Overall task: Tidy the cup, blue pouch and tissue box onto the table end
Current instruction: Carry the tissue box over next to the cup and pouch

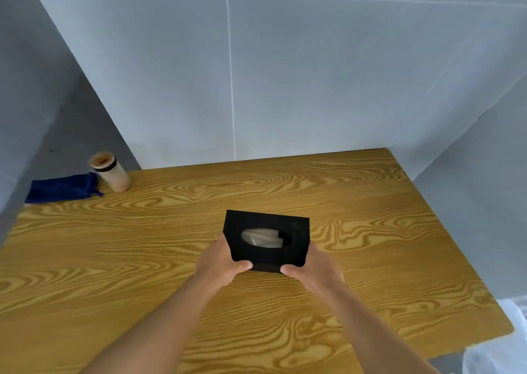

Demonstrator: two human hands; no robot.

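Tissue box (266,241), black, was gripped at both near corners by left hand (221,262) and right hand (315,268), mid-table (370,231). Cup (111,171) and blue pouch (61,188) were seen together at the far-left end. Risk judged: cup toppled if the box is set down too close. Fingers beneath the box were hidden; whether it was lifted could not be told.

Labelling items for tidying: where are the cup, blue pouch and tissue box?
cup (114,174), head view, side wall.
blue pouch (61,188), head view, cloth middle.
tissue box (296,228), head view, black top face.

2 bare forearms, no sleeves; left hand (221,263), right hand (315,271)
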